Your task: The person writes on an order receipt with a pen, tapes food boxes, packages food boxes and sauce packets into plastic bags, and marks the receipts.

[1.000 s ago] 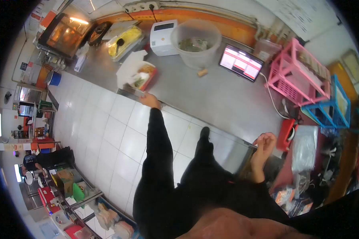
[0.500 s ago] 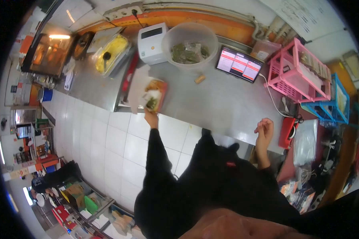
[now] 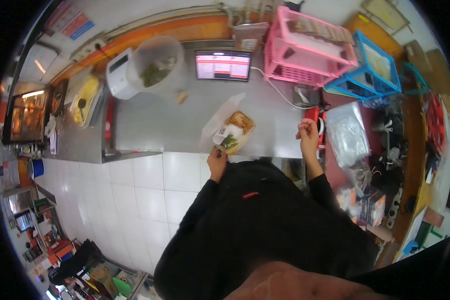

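My left hand [image 3: 217,164] is closed on the near corner of an open paper food box [image 3: 242,142], which is tilted at the counter's front edge. Inside the box are white rice [image 3: 231,130], a brown fried piece [image 3: 240,120] and green leaves [image 3: 229,142]. A small pale packet with dark marks lies by the rice. The box's white lid [image 3: 219,118] is folded back to the left. My right hand [image 3: 309,136] is beside a red tape dispenser [image 3: 312,116], its fingers half bent and apart, with nothing visible in them. Whether it touches the dispenser I cannot tell.
On the steel counter [image 3: 272,112] stand a white label printer [image 3: 121,75], a clear tub of green packets [image 3: 157,65] and a tablet [image 3: 222,65]. Pink [image 3: 305,55] and blue baskets [image 3: 367,70] stand at the back right. Plastic bags [image 3: 347,135] lie right of the dispenser.
My view has shifted to the right along the counter. My left hand has brought the food box rightward, in front of my body. My right hand is now closer to the tape dispenser.
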A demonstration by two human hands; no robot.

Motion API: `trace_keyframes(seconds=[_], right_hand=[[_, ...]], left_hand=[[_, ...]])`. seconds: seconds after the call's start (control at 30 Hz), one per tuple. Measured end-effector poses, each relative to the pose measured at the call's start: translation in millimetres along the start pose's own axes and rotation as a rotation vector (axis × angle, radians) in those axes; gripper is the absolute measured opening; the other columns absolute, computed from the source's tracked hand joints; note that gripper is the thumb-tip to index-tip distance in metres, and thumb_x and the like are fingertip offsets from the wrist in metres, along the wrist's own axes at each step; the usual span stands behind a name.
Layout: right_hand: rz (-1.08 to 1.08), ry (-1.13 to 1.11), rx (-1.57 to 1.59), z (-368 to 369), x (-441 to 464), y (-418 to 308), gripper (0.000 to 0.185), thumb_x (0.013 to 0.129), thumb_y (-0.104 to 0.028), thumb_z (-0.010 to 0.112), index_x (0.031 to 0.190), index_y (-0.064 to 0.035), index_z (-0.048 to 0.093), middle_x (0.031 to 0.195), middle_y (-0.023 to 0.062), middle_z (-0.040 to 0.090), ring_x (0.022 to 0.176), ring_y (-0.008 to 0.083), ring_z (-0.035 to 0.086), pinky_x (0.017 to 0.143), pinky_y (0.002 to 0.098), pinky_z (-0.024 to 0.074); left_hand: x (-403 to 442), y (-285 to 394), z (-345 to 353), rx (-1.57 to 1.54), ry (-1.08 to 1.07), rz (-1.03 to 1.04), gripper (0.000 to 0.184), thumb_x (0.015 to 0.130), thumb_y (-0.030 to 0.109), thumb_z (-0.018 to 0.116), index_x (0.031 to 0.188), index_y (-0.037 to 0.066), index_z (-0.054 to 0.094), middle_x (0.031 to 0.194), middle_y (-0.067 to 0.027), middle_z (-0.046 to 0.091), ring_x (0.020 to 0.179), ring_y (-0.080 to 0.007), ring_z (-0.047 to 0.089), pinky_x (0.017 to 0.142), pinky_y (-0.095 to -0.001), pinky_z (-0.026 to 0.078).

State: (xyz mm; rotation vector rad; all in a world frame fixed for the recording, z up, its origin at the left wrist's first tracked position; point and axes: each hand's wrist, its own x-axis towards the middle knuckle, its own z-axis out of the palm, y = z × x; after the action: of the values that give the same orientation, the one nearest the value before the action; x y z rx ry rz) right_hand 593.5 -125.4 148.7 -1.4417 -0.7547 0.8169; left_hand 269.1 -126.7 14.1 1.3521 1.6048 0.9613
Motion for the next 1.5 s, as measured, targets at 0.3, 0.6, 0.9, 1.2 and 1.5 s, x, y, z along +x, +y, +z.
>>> trace_keyframes(seconds=[0.3,0.6,0.9,1.2,1.5], right_hand=[[-0.171,0.37,-0.616,-166.3,118.9,62.6,0.035,0.078,-0.011,0.067,0.111,-0.0097,0.059,0.086,0.0089,0.059,0.077,0.0188,0.055,0.07,0.0318,0.0474],[-0.131,-0.027,-0.89,-152.9,157.8,90.0,0.028,0.073,-0.016,0.073,0.099,-0.0074,0.067,0.092,0.0176,0.064,0.083,0.0312,0.063,0.074,0.0385,0.0497],[-0.137,0.112,-0.543,-166.8,144.4,87.7,0.023,0.071,-0.01,0.075,0.09,-0.0021,0.066,0.086,0.0122,0.068,0.078,0.0215,0.066,0.073,0.032,0.0504],[-0.32,0.319,0.074,-112.5,87.6,-64.5,0.017,0.094,-0.018,0.057,0.094,-0.0017,0.059,0.077,0.0006,0.06,0.068,0.005,0.051,0.059,0.0179,0.04],[-0.087,-0.572,0.176,2.0,-28.1,-197.8,0.022,0.078,-0.013,0.075,0.091,-0.0002,0.064,0.077,-0.0047,0.055,0.067,0.0014,0.044,0.06,0.018,0.0341]], left_hand=[[40.8,110.6,102.9,0.618,-0.01,0.522,0.024,0.076,0.007,0.062,0.1,0.007,0.066,0.101,-0.0097,0.059,0.104,-0.0324,0.053,0.083,-0.0416,0.046],[64.9,131.1,136.0,-0.018,0.004,0.267,0.006,0.084,0.008,0.051,0.08,0.006,0.055,0.078,-0.0035,0.054,0.07,-0.0184,0.053,0.061,-0.033,0.044],[21.5,310.7,85.7,-1.667,-0.969,-0.261,0.056,0.086,0.057,0.052,0.115,0.01,0.045,0.071,0.0003,0.033,0.059,-0.0122,0.033,0.055,-0.0265,0.029],[15.4,370.6,44.8,-1.696,-1.357,-0.115,0.083,0.081,0.053,0.058,0.148,0.021,0.019,0.086,-0.0037,0.033,0.064,-0.0135,0.034,0.058,-0.0276,0.031],[19.8,399.6,29.0,-1.514,-1.268,-0.026,0.085,0.075,0.032,0.056,0.146,0.003,0.022,0.084,-0.0047,0.04,0.062,-0.0127,0.039,0.057,-0.0278,0.035]])
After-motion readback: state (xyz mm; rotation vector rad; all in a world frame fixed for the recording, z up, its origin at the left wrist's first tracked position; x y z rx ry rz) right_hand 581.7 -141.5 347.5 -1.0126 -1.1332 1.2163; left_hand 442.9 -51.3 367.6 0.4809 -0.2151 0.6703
